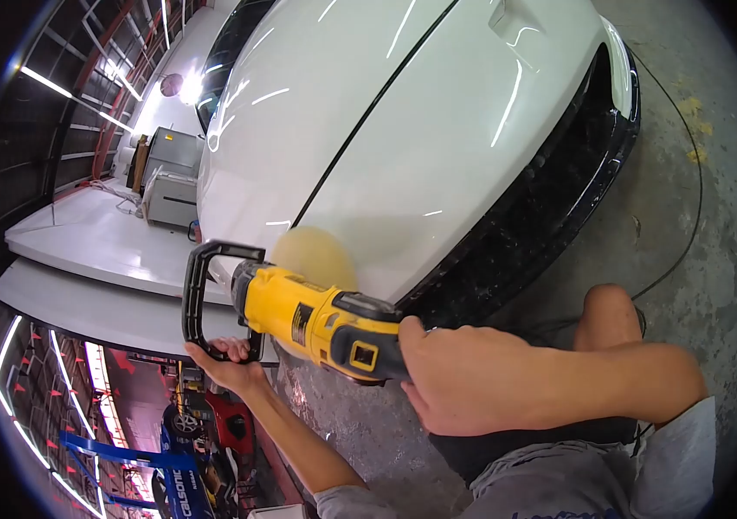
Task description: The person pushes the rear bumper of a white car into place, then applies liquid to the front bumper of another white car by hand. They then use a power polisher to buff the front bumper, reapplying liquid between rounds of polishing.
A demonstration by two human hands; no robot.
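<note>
My right hand (463, 376) is wrapped tight around the rear grip of the yellow polisher (316, 320), fingers curled under it. My left hand (231, 359) is closed on the black loop handle (199, 294) at the front. The tool looks heavy and stiff in its hard plastic body, so I judge it needs both grips, one steering and one bearing weight. Its soft foam pad (316, 258) blurs against the white car hood (403, 130), just above the black bumper (541, 199). The glossy paint looks slick and easy to mar.
</note>
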